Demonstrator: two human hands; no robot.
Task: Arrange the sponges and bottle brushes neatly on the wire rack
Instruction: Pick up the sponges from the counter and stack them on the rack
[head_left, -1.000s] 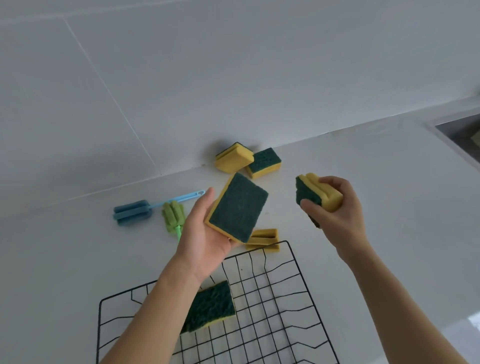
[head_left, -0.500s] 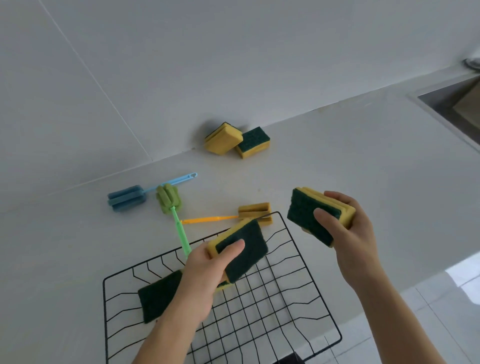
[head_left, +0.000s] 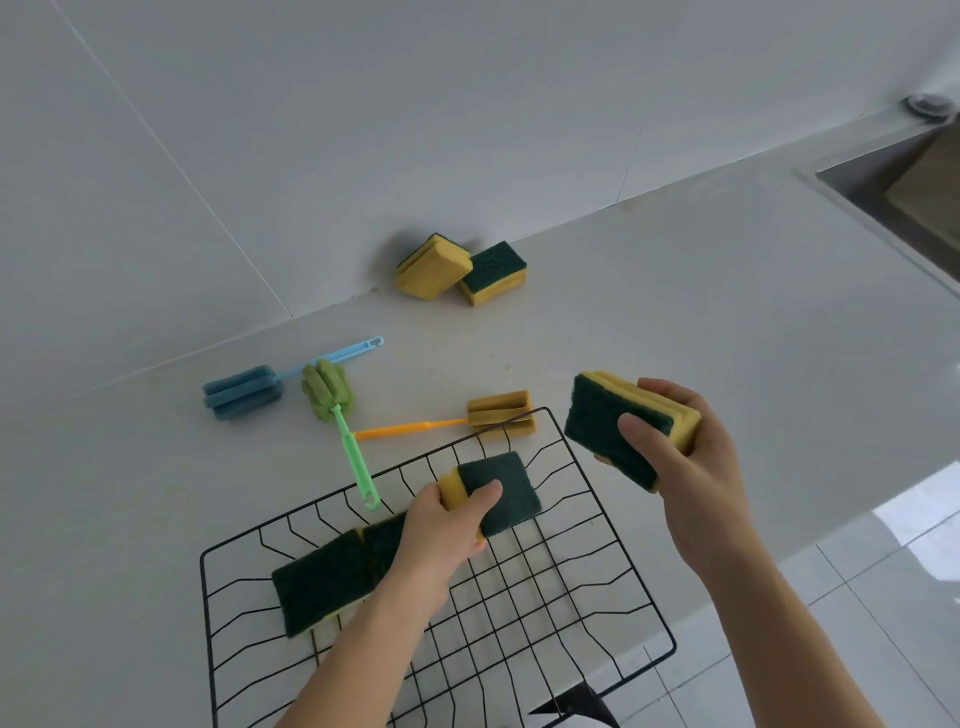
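On the pale counter, one sponge lies in the wire rack. A second is gripped by the left hand near its far edge, a third by the right hand. Two sponges and three brushes are left at the wall edge.

My kitchen counter.
I stood at a pale stone worktop, a recessed steel sink at its right end.

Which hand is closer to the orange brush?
The left hand. It holds a sponge over the wire rack, just below the orange brush. The right hand holds sponges farther off, to the brush's right.
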